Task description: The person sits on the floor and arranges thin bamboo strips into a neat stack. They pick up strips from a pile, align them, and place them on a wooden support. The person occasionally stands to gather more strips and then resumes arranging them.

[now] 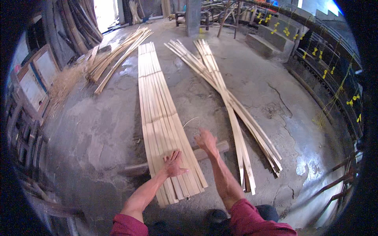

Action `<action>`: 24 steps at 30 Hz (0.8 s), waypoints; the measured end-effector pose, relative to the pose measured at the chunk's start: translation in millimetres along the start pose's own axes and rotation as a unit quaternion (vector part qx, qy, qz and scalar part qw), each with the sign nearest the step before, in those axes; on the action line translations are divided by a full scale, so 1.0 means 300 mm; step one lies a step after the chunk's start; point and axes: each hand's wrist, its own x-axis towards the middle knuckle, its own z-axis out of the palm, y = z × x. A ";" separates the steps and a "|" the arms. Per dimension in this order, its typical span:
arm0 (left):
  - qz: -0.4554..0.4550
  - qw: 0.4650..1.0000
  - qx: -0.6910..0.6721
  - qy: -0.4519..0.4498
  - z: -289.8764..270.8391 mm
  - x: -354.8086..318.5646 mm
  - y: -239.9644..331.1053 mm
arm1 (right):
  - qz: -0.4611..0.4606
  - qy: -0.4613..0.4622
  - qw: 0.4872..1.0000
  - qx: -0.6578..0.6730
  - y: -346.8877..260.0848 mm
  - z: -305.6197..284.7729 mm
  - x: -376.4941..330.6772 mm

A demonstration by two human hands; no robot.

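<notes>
Pale bamboo strips (pixel 159 106) lie side by side in a long flat panel, running away from me across the floor. Cross bands mark the panel at two places. My left hand (pixel 172 164) rests flat on its near part, fingers spread. Under the near part, a wooden log (pixel 213 150) lies crosswise and sticks out on both sides. Just right of the panel and above the log is my right hand (pixel 205 140), fingers curled and slightly blurred; what they hold, if anything, I cannot make out. A thin curved sliver (pixel 190 121) lies beyond that hand.
Two bundles of bamboo strips (pixel 225 93) cross on the concrete floor at the right. More strips (pixel 122 53) and a heap of straw-like shavings (pixel 67 84) lie far left. Yellow ties (pixel 315 52) hang along a rail at the right. A pillar (pixel 193 19) stands at the back.
</notes>
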 end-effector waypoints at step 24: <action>-0.028 0.999 -0.025 -0.024 -0.093 0.011 0.020 | -0.173 -0.151 0.958 0.172 0.263 0.298 0.095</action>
